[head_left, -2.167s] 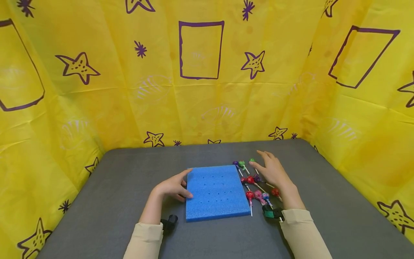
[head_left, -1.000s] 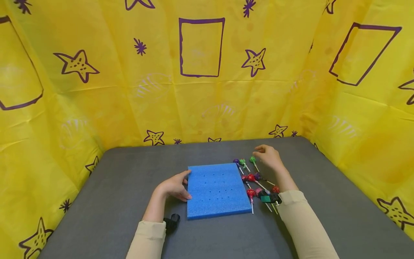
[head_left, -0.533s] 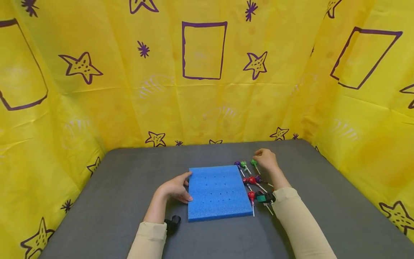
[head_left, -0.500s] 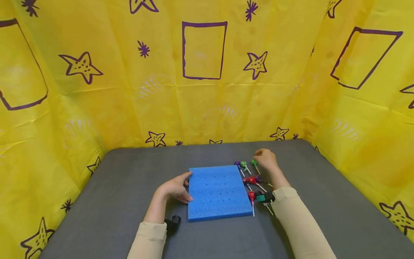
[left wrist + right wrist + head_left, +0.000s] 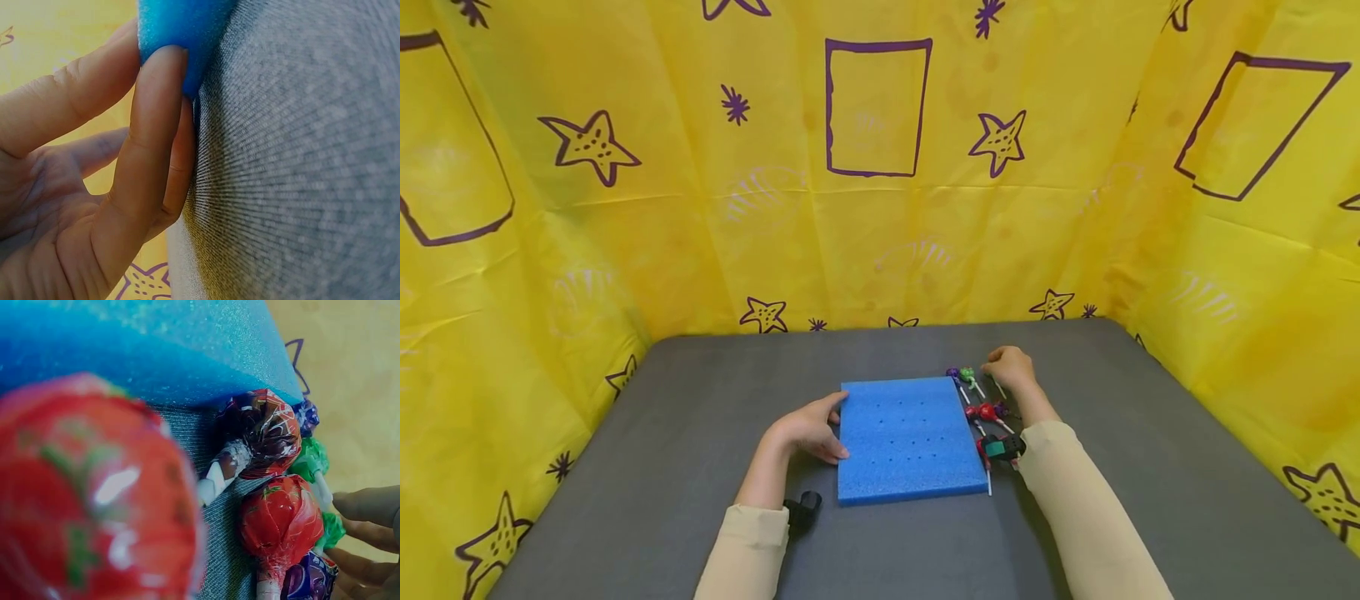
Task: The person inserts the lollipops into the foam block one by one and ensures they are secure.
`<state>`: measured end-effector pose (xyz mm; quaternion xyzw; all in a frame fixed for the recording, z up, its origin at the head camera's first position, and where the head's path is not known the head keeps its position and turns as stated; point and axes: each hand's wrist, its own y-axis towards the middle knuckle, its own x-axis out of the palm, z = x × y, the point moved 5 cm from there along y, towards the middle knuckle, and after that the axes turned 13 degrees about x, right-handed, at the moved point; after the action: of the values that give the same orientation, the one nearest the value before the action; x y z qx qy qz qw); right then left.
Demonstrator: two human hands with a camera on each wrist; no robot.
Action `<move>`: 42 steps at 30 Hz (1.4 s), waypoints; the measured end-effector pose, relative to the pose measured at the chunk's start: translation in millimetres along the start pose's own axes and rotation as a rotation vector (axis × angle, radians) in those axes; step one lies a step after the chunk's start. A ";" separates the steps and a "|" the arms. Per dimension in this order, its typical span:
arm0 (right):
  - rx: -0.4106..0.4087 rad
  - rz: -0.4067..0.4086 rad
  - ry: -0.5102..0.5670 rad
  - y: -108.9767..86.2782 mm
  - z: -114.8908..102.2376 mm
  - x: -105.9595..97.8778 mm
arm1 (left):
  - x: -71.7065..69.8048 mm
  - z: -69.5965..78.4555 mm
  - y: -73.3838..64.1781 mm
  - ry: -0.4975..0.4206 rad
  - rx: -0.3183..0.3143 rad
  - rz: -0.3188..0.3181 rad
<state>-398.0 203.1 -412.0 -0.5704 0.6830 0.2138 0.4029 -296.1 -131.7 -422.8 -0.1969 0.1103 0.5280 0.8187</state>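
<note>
A blue foam board [image 5: 910,479] with several small holes lies flat on the grey table. My left hand [image 5: 811,431] holds its left edge; in the left wrist view one fingertip [image 5: 164,69] presses the foam's side and another digit reaches its upper face. Along the board's right edge lie several wrapped lollipops. My right hand [image 5: 1015,371] has its fingers around the far-right green lollipop [image 5: 332,531], whose head they hide in the head view. Beside it are another green lollipop [image 5: 967,374], a purple one [image 5: 953,373] and red ones [image 5: 284,512].
The grey table [image 5: 737,375] is enclosed by a yellow curtain [image 5: 700,250] with purple stars and frames. Below the right wrist, its black strap and camera [image 5: 1003,448] cover part of the nearest lollipops. One red lollipop [image 5: 94,487] looms close to that wrist's camera.
My right hand has moved over the lollipops, from spread fingers to fingertips lowered onto the far-right green lollipop. The left hand stays at the foam board's edge.
</note>
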 end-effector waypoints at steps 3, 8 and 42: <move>0.011 0.004 0.009 1.1 1.2 2.0 | -0.4 -0.7 0.4 0.000 -0.007 0.006; 0.008 0.016 0.002 3.4 2.4 2.7 | -1.2 -0.3 0.6 0.009 -0.005 0.002; -0.023 0.212 0.312 -20.7 -1.3 -20.4 | -0.5 -0.5 2.3 0.000 -0.012 -0.013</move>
<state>-378.2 209.1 -391.6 -0.5261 0.7909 0.1718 0.2610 -298.4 -131.5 -423.5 -0.2027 0.1058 0.5234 0.8208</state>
